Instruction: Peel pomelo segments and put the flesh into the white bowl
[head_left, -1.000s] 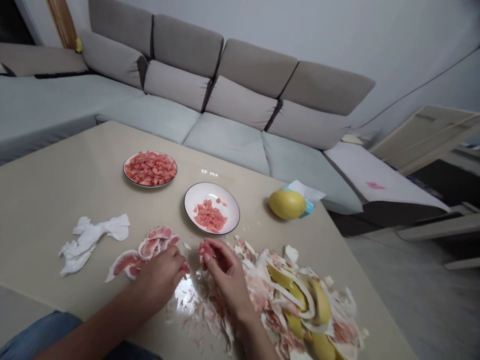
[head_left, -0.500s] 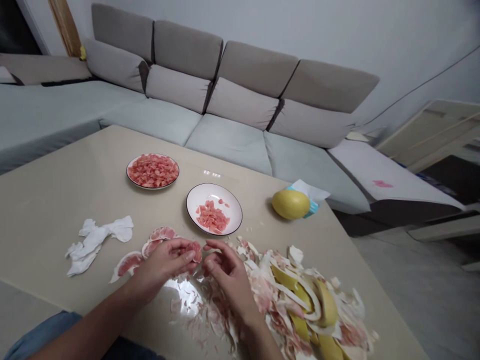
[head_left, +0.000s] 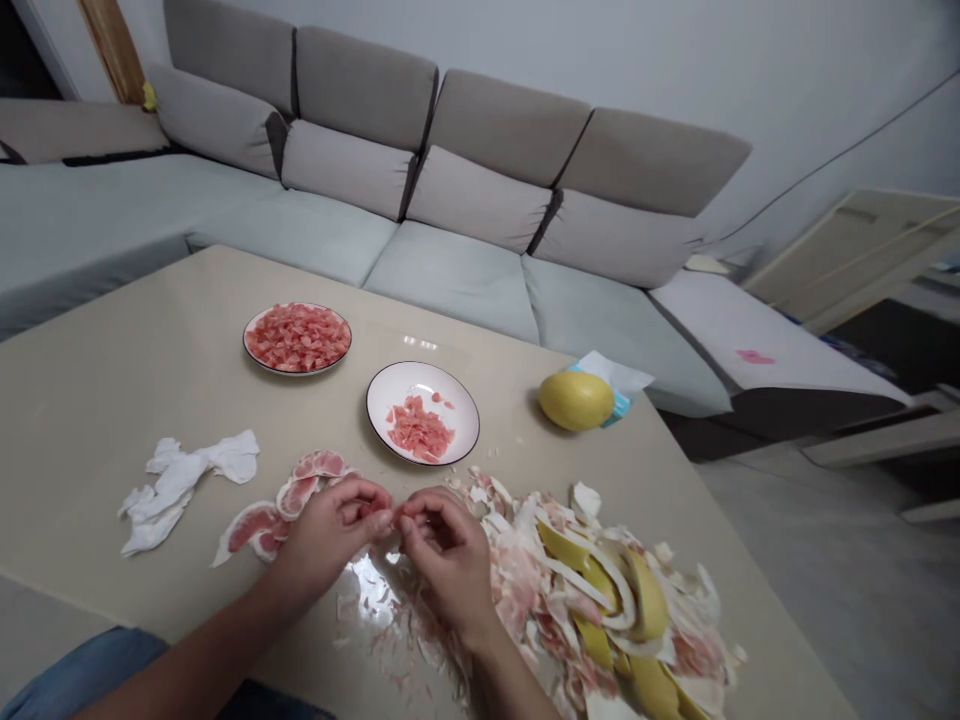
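Observation:
Between my fingertips is a small piece of pink pomelo segment (head_left: 373,507), mostly covered by the fingers. My left hand (head_left: 330,535) is closed around it. My right hand (head_left: 451,560) meets it from the other side, thumb and forefinger pinched at its edge. Unpeeled pomelo segments (head_left: 259,525) lie just beyond and left of my left hand. A white dark-rimmed plate (head_left: 465,400) with some peeled pink pulp (head_left: 420,430) stands past my hands. Further left, a second plate (head_left: 298,373) is heaped with pulp (head_left: 300,337).
A pile of yellow rind (head_left: 649,600) and pale membranes spreads right of my right hand. Crumpled tissue (head_left: 176,485) lies at the left. A whole pomelo (head_left: 576,401) sits by a blue tissue pack (head_left: 621,405). A grey sofa (head_left: 457,275) lines the table's (head_left: 180,360) far side.
My right hand's thumb and forefinger have closed together and come up against the piece in my left hand. The view has shifted slightly; plates and rind pile stay put.

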